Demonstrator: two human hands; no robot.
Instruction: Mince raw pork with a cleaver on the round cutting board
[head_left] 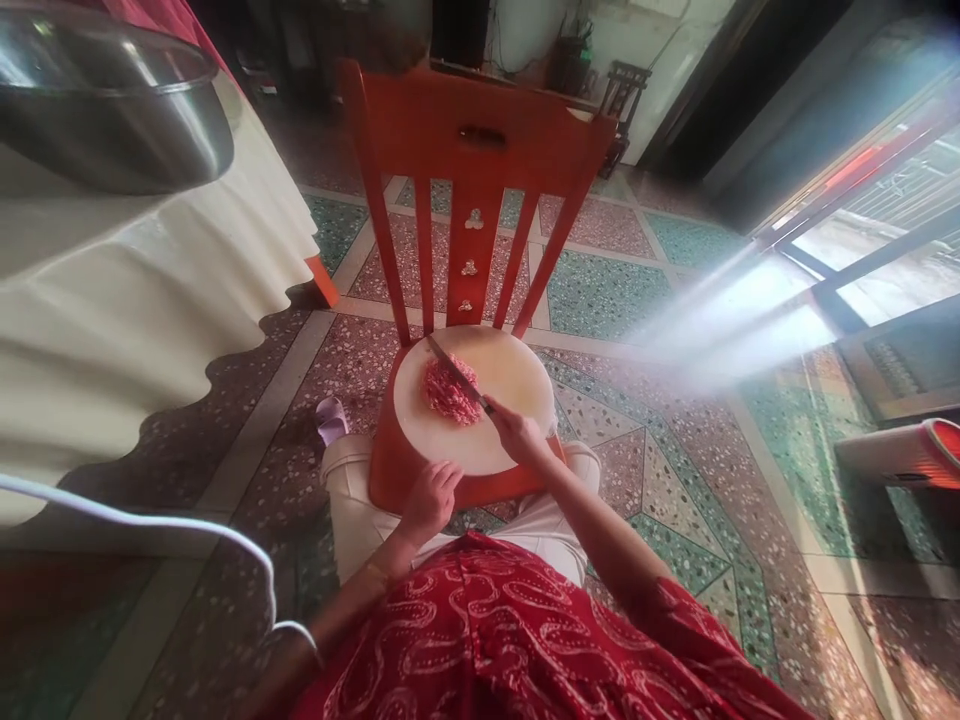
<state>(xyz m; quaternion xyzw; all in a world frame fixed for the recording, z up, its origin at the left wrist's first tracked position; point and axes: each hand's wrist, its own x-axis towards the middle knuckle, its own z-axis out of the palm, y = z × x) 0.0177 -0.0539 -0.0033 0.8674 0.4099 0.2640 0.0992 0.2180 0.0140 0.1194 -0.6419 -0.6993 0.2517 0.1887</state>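
My right hand (519,432) is closed round the handle of a knife (457,374). The blade lies slantwise over a heap of minced meat (444,396), its tip pointing to the far left. Under the meat is a round, pale cutting board (514,372), which rests on the seat of a red wooden chair (390,470). At the board's near edge is my left hand (433,497), its fingers loosely bent towards the rim. Nothing shows in that hand, though I cannot make out whether the fingertips touch the board.
On the left, a large metal bowl (120,130) stands on a table with a pale cloth (172,270). A white cable (150,520) crosses at lower left. A purple slipper (331,420) is beside the chair. Sunlight enters through a barred opening (885,240) at right.
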